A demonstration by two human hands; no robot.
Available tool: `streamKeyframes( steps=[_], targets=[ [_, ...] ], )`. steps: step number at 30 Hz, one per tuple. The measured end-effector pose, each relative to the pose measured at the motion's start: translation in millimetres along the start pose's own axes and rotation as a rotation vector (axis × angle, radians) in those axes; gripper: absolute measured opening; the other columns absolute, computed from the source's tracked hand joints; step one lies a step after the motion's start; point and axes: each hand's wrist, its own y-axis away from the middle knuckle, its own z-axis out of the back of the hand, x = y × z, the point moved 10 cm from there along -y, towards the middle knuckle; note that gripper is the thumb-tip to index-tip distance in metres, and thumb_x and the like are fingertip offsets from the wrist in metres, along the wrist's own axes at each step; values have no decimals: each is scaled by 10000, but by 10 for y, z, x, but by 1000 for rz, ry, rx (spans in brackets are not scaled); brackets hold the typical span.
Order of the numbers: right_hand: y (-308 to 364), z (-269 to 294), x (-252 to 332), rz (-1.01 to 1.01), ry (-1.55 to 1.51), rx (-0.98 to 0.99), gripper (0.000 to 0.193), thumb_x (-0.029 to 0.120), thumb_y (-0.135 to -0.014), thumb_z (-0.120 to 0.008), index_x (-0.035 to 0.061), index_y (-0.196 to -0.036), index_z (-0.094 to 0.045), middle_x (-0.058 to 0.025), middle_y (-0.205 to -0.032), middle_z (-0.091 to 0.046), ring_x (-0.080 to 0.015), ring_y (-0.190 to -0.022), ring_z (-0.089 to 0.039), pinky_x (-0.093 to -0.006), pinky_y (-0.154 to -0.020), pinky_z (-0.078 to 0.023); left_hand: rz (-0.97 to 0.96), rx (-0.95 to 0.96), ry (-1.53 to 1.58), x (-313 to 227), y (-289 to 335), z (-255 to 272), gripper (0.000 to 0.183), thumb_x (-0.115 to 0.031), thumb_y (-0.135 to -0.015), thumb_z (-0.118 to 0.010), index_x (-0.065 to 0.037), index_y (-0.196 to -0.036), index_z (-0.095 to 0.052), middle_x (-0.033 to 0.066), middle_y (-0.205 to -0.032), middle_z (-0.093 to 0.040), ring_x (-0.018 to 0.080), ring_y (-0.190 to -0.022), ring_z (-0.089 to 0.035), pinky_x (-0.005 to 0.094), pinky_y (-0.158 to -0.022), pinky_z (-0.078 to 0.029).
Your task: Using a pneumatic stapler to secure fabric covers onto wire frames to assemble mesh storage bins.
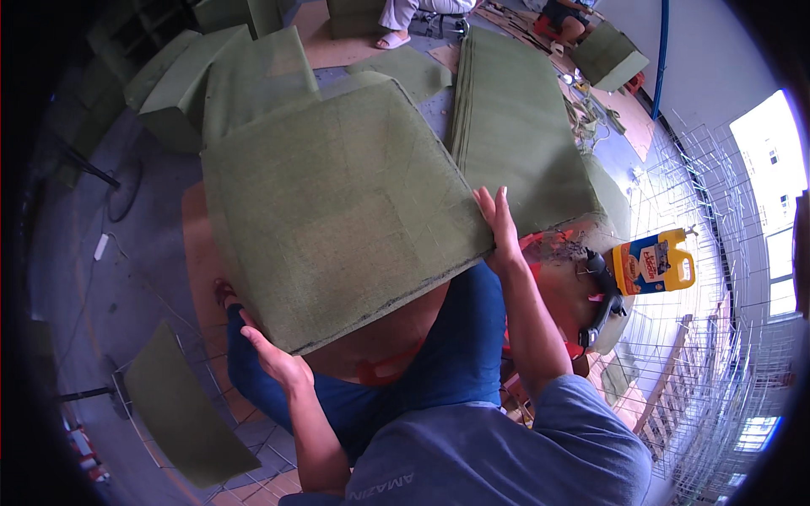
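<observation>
A large green felt-like box rests across my lap, its broad face toward me and a dark seam running along its near edge. My left hand grips its near left corner, with the thumb along the side and some fingers hidden. On the right corner, my right hand holds the edge with its fingers pointing away from me. Beyond that hand lies a stack of green sheets, partly covered by the box.
On my right, a yellow jug stands by a black tool on a cluttered surface. Wire mesh panels line the right side. More green boxes sit at the far left. A green sheet leans at lower left. Other people sit at the back.
</observation>
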Motion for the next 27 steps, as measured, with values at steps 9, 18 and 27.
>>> streamKeyframes(
  steps=[9, 18, 27],
  targets=[
    [-653, 1700, -597, 125, -237, -207, 487, 589, -1095, -473, 113, -1070, -570, 18, -1016, -559, -147, -911, -555, -308, -786, -455, 192, 205, 247, 399, -378, -76, 929, -684, -1066, -381, -36, -1683, -134, 113, -1747, -225, 232, -1612, -187, 394, -1310, -119],
    [1363, 237, -547, 290, 695, -183, 508, 89, -1072, -519, -34, -1556, -426, -219, -1550, -524, -309, -1443, -502, -396, -1215, -373, 43, 385, 38, -248, -2649, -191, 915, -762, -1040, -282, -42, -1594, -393, 205, -1600, -470, 323, -1528, -374, 496, -1258, -285],
    [1804, -1213, -1137, 141, 599, 191, 667, 167, -1066, -548, 0, -1639, -251, -249, -1703, -249, -391, -1584, -255, -421, -1277, -278, 267, 802, 466, -271, -3143, -1549, 706, -658, -1003, -574, -45, -1343, -655, 125, -1267, -714, 277, -1120, -694, 417, -968, -564]
  ],
)
